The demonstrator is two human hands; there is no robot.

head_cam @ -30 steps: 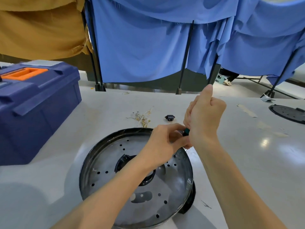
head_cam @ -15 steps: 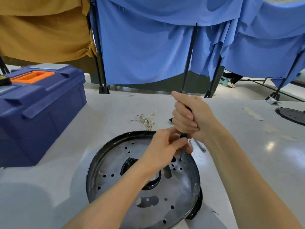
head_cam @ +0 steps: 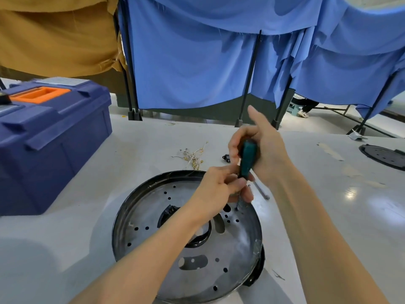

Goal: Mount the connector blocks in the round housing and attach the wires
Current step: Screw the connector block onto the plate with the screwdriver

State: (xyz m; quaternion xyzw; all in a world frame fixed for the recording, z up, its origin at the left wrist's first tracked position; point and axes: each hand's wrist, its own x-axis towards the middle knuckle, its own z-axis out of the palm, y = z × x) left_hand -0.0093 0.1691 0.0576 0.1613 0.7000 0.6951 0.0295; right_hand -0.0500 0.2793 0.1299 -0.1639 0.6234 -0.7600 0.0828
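Observation:
The round housing [head_cam: 153, 216], a black-rimmed metal disc with many holes, lies on the white table in front of me. My right hand [head_cam: 263, 152] grips the green handle of a screwdriver [head_cam: 246, 159], held upright with its tip on a hole near the disc's far right rim. My left hand [head_cam: 219, 189] pinches the screwdriver's shaft just above the tip. A small black connector block [head_cam: 226, 158] lies on the table behind my hands. A bundle of thin pale wires [head_cam: 192, 155] lies to its left.
A blue toolbox [head_cam: 48, 137] with an orange handle stands at the left. A loose metal rod [head_cam: 260, 190] lies right of the disc. Another black round part [head_cam: 383, 155] sits at the far right. Blue and tan cloths hang on stands behind the table.
My right hand turned the screwdriver upright and brought its tip down onto the disc. Its green handle now shows, and my left hand holds the shaft near the tip.

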